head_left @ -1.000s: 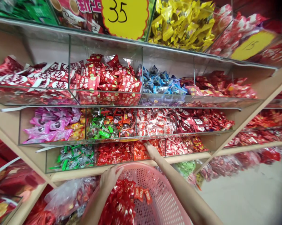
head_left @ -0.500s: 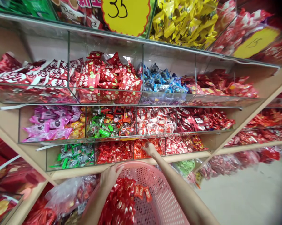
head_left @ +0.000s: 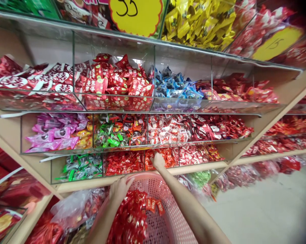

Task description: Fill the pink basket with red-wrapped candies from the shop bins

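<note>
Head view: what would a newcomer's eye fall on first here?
Probably the big yellow sign at top centre, with yellow packets heaped to its right. Next, the pink basket at bottom centre, partly filled with red packets, the left hand on its rim. Beyond it, the right hand is among orange-red packets on the lowest shelf.

Basket [head_left: 175, 225] before shelf [head_left: 81, 185] | sweets [head_left: 132, 220] mostly in basket's left half | bags [head_left: 71, 210] left of basket

left hand [head_left: 119, 190] grips pink basket [head_left: 156, 189], right hand [head_left: 158, 162] at red candies [head_left: 169, 159].
</note>
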Demonstrator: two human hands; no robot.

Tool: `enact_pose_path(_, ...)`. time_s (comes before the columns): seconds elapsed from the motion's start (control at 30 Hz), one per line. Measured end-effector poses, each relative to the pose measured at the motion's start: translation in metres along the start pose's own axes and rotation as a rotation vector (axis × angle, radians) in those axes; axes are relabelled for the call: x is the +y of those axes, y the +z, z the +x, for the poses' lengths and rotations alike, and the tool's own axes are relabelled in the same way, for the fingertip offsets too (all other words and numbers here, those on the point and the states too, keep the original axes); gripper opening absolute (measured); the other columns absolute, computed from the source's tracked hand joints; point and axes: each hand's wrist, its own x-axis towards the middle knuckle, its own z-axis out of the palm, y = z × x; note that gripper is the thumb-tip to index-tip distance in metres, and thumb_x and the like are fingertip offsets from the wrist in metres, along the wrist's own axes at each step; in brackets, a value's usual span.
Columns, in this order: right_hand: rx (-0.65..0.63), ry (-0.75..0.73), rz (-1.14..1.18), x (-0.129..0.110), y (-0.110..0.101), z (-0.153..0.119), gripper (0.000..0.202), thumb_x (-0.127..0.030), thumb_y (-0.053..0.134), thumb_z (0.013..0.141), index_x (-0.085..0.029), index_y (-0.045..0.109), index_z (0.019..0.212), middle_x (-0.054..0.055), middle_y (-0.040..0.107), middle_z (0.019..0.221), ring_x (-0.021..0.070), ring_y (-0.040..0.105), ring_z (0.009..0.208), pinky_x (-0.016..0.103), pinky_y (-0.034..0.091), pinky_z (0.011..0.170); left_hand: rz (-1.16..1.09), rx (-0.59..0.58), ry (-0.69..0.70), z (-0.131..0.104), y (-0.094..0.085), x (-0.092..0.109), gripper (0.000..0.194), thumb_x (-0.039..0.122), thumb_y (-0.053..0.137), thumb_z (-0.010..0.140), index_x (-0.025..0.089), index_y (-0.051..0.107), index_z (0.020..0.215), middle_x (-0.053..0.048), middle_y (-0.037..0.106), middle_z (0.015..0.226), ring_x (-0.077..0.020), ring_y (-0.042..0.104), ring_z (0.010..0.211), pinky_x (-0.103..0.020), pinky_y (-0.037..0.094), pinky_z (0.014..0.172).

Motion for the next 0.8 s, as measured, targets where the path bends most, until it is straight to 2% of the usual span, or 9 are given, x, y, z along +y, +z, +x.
enact_pose_path(0.13, 0.017, -0.031, 0.010, 0.006, -0.005, -0.004, 0.033, -0.027, 0.052, 0.078, -0.018, 0.059, 0.109, 0.014, 0.066, 0.096, 0.0224, 0.062, 0.090, 0.027, 0.043, 0.069, 0.010, 0.011, 0.004, 0.000, 0.001, -0.001, 0.053, 0.058, 0.026, 0.085, 0.027, 0.059, 0.114, -0.010, 0.071, 0.092, -0.0237, 0.065, 0.083, -0.031, 0.045, 0.070)
enact_pose_path(0.27, 0.105, -0.098, 0.093, 0.018, -0.012, -0.011, 0.037, -0.025, 0.053, 0.076, -0.015, 0.059, 0.112, 0.014, 0.066, 0.101, 0.0211, 0.060, 0.093, 0.025, 0.042, 0.074, 0.017, 0.002, -0.003, 0.000, -0.001, 0.000, 0.052, 0.057, 0.028, 0.085, 0.026, 0.058, 0.115, -0.010, 0.071, 0.091, -0.0231, 0.066, 0.083, -0.030, 0.045, 0.070)
enact_pose_path(0.43, 0.152, -0.220, 0.364, 0.025, -0.015, -0.047, 0.033, -0.026, 0.053, 0.074, -0.013, 0.062, 0.104, 0.008, 0.067, 0.093, 0.0184, 0.060, 0.081, 0.025, 0.044, 0.072, 0.022, -0.011, -0.014, 0.001, -0.001, 0.001, 0.052, 0.056, 0.029, 0.085, 0.026, 0.058, 0.115, -0.010, 0.070, 0.092, -0.0221, 0.065, 0.084, -0.028, 0.044, 0.071)
enact_pose_path(0.53, 0.069, -0.290, 0.511, 0.032, -0.002, -0.082, 0.031, -0.030, 0.053, 0.075, -0.015, 0.064, 0.098, 0.006, 0.068, 0.090, 0.0180, 0.059, 0.076, 0.024, 0.044, 0.067, 0.026, 0.000, -0.013, 0.001, 0.002, 0.000, 0.052, 0.056, 0.030, 0.085, 0.025, 0.060, 0.113, -0.010, 0.070, 0.093, -0.0228, 0.065, 0.086, -0.029, 0.044, 0.073)
enact_pose_path(0.6, -0.072, -0.288, 0.568, 0.042, 0.015, -0.102, 0.025, -0.030, 0.052, 0.075, -0.016, 0.067, 0.090, 0.004, 0.068, 0.082, 0.0168, 0.058, 0.071, 0.023, 0.043, 0.062, 0.020, 0.001, -0.008, 0.001, 0.002, -0.001, 0.052, 0.057, 0.029, 0.085, 0.025, 0.060, 0.113, -0.010, 0.070, 0.093, -0.0228, 0.065, 0.086, -0.029, 0.044, 0.074)
enact_pose_path(0.7, -0.247, -0.131, 0.533, 0.066, 0.044, -0.119, 0.014, -0.026, 0.055, 0.071, -0.016, 0.064, 0.067, 0.000, 0.063, 0.063, 0.0138, 0.055, 0.060, 0.020, 0.038, 0.052, 0.013, -0.002, -0.005, 0.001, 0.002, -0.001, 0.052, 0.056, 0.030, 0.085, 0.025, 0.059, 0.114, -0.010, 0.070, 0.095, -0.0219, 0.065, 0.087, -0.029, 0.044, 0.075)
enact_pose_path(0.8, -0.339, 0.052, 0.437, 0.085, 0.067, -0.122, 0.011, -0.019, 0.059, 0.065, -0.015, 0.058, 0.056, -0.003, 0.055, 0.051, 0.0100, 0.050, 0.051, 0.018, 0.031, 0.046, 0.016, 0.000, -0.006, 0.000, 0.002, -0.001, 0.051, 0.056, 0.030, 0.085, 0.025, 0.059, 0.115, -0.010, 0.070, 0.095, -0.0217, 0.065, 0.086, -0.029, 0.044, 0.074)
